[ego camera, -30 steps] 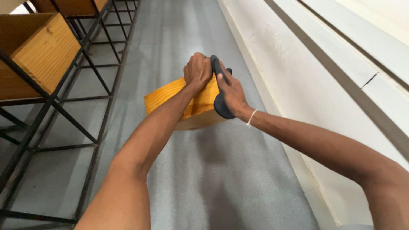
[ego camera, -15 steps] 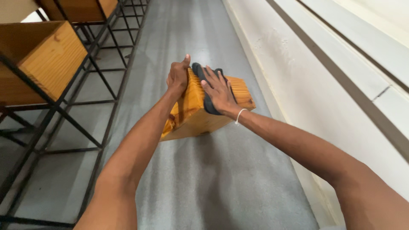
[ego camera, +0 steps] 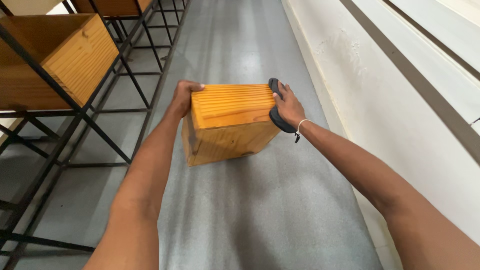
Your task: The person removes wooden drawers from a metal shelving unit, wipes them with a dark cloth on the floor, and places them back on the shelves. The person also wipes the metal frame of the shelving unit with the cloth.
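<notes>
An orange wooden box (ego camera: 227, 122) with a grooved top is held in the air over the grey floor. My left hand (ego camera: 184, 97) grips its far left edge. My right hand (ego camera: 287, 106) presses a dark grey cloth (ego camera: 276, 112) flat against the box's right side. Both arms reach forward from the bottom of the head view.
A black metal rack (ego camera: 65, 120) runs along the left, with a similar wooden box (ego camera: 60, 57) on a shelf and another behind it. A white wall (ego camera: 400, 90) with a grey stripe lines the right side. Grey floor (ego camera: 240, 210) stretches ahead between them.
The box has been turned so its grooved face is on top. My right hand slid the cloth from that face to the right side, and my left hand moved to the left edge.
</notes>
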